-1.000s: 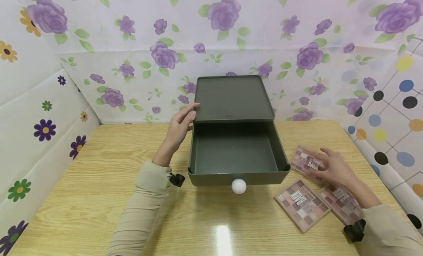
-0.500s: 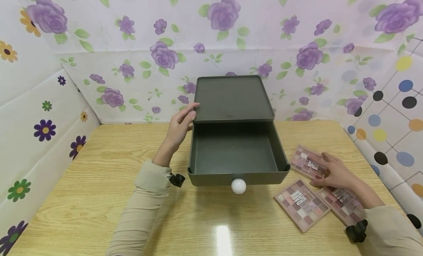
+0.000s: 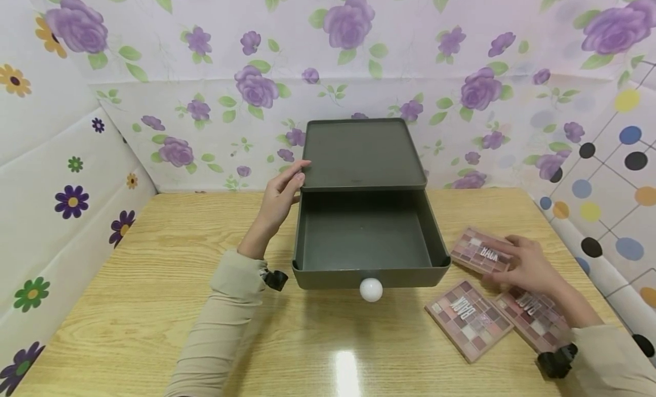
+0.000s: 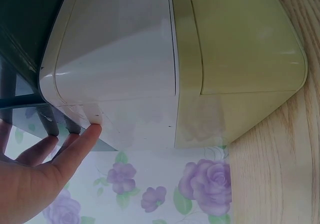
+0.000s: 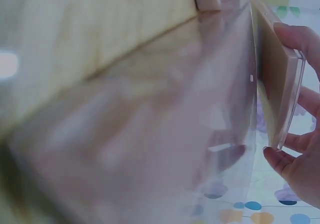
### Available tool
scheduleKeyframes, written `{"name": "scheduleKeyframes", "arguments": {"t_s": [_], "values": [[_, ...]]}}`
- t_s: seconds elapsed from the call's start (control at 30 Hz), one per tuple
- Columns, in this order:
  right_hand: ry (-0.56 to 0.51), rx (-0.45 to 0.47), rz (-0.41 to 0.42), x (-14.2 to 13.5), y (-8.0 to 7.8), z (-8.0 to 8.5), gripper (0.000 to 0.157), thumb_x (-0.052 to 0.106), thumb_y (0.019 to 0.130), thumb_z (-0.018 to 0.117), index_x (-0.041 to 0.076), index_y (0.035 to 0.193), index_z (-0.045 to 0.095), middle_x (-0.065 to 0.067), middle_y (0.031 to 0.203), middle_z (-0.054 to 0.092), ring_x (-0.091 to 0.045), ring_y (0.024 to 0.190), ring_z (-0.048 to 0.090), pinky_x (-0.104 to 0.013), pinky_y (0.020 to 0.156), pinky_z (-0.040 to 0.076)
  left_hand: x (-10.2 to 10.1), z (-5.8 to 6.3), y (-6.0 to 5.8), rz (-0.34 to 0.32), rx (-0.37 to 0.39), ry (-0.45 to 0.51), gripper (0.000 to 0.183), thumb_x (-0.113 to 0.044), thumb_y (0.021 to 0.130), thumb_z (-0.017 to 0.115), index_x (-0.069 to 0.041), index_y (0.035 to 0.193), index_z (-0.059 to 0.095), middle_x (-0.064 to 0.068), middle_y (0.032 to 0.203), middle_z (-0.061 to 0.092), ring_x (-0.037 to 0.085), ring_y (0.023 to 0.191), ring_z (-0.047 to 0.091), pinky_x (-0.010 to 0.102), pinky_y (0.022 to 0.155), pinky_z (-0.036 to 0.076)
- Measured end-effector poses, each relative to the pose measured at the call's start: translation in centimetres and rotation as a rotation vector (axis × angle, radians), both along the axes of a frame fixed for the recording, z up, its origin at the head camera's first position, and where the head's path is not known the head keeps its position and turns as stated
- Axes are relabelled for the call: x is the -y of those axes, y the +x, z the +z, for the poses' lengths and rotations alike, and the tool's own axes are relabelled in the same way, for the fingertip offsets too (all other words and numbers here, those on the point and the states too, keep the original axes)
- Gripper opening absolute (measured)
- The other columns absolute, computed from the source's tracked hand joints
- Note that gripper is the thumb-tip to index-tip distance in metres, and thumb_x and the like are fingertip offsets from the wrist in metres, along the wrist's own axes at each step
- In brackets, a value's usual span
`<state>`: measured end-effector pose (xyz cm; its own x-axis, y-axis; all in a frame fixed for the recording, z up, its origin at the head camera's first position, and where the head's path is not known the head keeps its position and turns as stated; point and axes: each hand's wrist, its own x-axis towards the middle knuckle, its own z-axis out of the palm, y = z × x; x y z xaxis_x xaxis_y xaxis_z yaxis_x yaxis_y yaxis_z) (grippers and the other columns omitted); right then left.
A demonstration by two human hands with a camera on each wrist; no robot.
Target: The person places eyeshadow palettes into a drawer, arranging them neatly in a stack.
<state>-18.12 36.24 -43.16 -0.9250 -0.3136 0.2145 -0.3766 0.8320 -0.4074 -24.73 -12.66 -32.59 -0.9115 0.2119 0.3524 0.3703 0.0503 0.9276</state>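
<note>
A dark grey drawer box (image 3: 364, 152) stands at the back, its drawer (image 3: 328, 278) pulled out with nothing in it. A white round knob (image 3: 371, 290) sits on the drawer front. My left hand (image 3: 277, 200) rests its fingertips on the box's left side and top edge; the left wrist view shows a fingertip on the white side wall (image 4: 120, 74). My right hand (image 3: 530, 266) pinches a pink-brown eyeshadow palette (image 3: 476, 250) by its edges. The right wrist view shows this palette (image 5: 280, 79) between thumb and fingers, one edge raised.
A second eyeshadow palette (image 3: 468, 323) lies on the wooden table (image 3: 169, 283) in front of my right hand. A third palette (image 3: 538, 320) lies beside it, partly under my right wrist. Flower-printed sheeting (image 3: 205, 55) hangs close behind the box.
My right hand has shifted slightly right and its fingers have closed on the far palette's edges. The left hand, box and other palettes stay where they were.
</note>
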Motion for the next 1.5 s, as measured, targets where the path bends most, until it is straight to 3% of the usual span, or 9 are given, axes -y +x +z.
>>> {"name": "scheduleKeyframes", "arguments": {"t_s": [0.33,0.7,1.1,1.4,1.5], "values": [[-0.058,-0.030,-0.042,0.2,0.6,1.7,0.073,0.030,0.061,0.083,0.004,0.124,0.056,-0.036,0.121,0.035,-0.058,0.108,0.026,-0.067,0.076,0.024,0.1,0.0,-0.1,0.008,-0.008,-0.013,0.041,-0.026,0.097,0.041,-0.007,0.132,0.048,-0.001,0.143,0.034,0.019,0.114,0.040,0.052,0.088,0.040],[-0.089,-0.136,0.035,1.0,1.0,3.8,0.071,0.023,0.058,0.084,0.008,0.122,0.059,-0.035,0.121,0.037,-0.054,0.106,0.030,-0.065,0.076,0.022,0.1,0.0,-0.1,0.010,-0.012,-0.018,0.041,-0.027,0.096,0.042,-0.008,0.132,0.048,-0.001,0.142,0.035,0.018,0.112,0.041,0.052,0.087,0.041],[-0.084,-0.206,0.041,2.1,2.3,7.6,0.071,0.020,0.051,0.085,0.007,0.116,0.062,-0.025,0.123,0.040,-0.047,0.106,0.033,-0.058,0.072,0.026,0.1,-0.1,-0.1,0.005,-0.016,-0.016,0.041,-0.026,0.096,0.042,-0.009,0.132,0.048,-0.001,0.142,0.035,0.018,0.114,0.040,0.052,0.087,0.040],[-0.080,-0.231,0.049,2.6,3.4,10.7,0.074,0.018,0.049,0.086,0.009,0.119,0.061,-0.028,0.129,0.036,-0.046,0.109,0.032,-0.056,0.072,0.024,0.1,-0.1,-0.1,0.005,-0.004,-0.017,0.040,-0.026,0.097,0.041,-0.008,0.132,0.048,-0.001,0.143,0.035,0.018,0.116,0.039,0.053,0.088,0.040],[-0.087,-0.228,0.046,2.9,3.6,11.5,0.074,0.016,0.049,0.086,0.009,0.119,0.061,-0.027,0.130,0.035,-0.048,0.113,0.029,-0.060,0.075,0.023,0.1,-0.1,-0.2,0.005,-0.002,-0.016,0.040,-0.025,0.097,0.041,-0.008,0.132,0.048,0.000,0.143,0.035,0.019,0.115,0.039,0.053,0.088,0.039]]}}
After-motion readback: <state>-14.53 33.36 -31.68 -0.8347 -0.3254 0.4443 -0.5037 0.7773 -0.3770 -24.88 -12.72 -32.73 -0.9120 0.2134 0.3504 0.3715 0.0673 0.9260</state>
